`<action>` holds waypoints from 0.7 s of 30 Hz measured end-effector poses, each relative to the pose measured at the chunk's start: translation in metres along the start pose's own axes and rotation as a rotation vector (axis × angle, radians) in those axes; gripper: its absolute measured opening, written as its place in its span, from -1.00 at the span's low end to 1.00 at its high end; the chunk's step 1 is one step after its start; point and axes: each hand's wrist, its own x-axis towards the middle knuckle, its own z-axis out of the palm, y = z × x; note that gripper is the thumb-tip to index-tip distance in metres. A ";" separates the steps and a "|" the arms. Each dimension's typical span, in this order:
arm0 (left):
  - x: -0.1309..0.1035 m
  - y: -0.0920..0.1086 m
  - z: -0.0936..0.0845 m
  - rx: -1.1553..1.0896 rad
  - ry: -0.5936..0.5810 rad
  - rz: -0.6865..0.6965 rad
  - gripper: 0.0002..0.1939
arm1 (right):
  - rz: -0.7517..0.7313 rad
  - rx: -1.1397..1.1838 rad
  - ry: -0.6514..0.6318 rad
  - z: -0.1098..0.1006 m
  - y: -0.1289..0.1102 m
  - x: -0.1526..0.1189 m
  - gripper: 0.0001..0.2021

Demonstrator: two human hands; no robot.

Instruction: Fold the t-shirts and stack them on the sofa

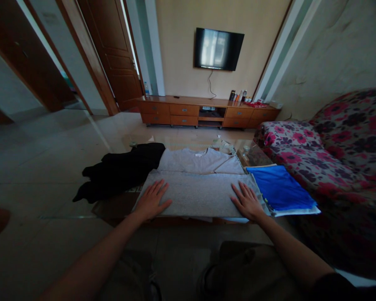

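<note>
A grey T-shirt (pixel 200 192) lies spread on the low glass table, its lower part folded up toward the neckline. On the left side of the folded part my left hand (pixel 152 201) rests flat, fingers spread. My right hand (pixel 247 200) lies the same way on the right side, palm down. Neither hand grips the cloth. A heap of black clothing (pixel 125 169) touches the shirt's left edge. Just right of the shirt is a neat stack of folded clothes with a blue piece (pixel 280 187) on top.
The glass table (pixel 260 155) has small items near its far edge. A floral sofa (pixel 316 154) stands close on the right. Beyond the table, a wooden TV cabinet (pixel 184 110) runs along the wall under a television (pixel 218 49). My knees are below the table's near edge.
</note>
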 end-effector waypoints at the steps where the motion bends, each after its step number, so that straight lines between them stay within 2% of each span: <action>1: -0.003 0.000 -0.001 0.004 -0.009 0.000 -0.19 | -0.006 0.004 0.001 -0.001 -0.002 -0.001 -0.32; 4: -0.006 0.001 -0.006 0.021 -0.005 -0.025 -0.23 | -0.009 0.024 0.002 -0.008 -0.002 0.001 -0.35; 9: 0.011 0.004 -0.013 0.036 0.070 -0.069 -0.36 | 0.084 -0.017 0.075 -0.013 0.011 0.013 -0.35; 14: 0.022 -0.006 -0.004 -0.013 0.043 -0.020 -0.32 | 0.084 -0.036 0.011 -0.002 0.018 0.017 -0.33; 18: 0.023 -0.013 -0.001 -0.036 0.044 -0.019 -0.33 | 0.100 -0.031 0.015 -0.001 0.018 0.017 -0.33; 21: 0.023 -0.018 -0.002 -0.030 0.081 -0.066 -0.36 | 0.132 -0.025 0.048 -0.004 0.017 0.019 -0.31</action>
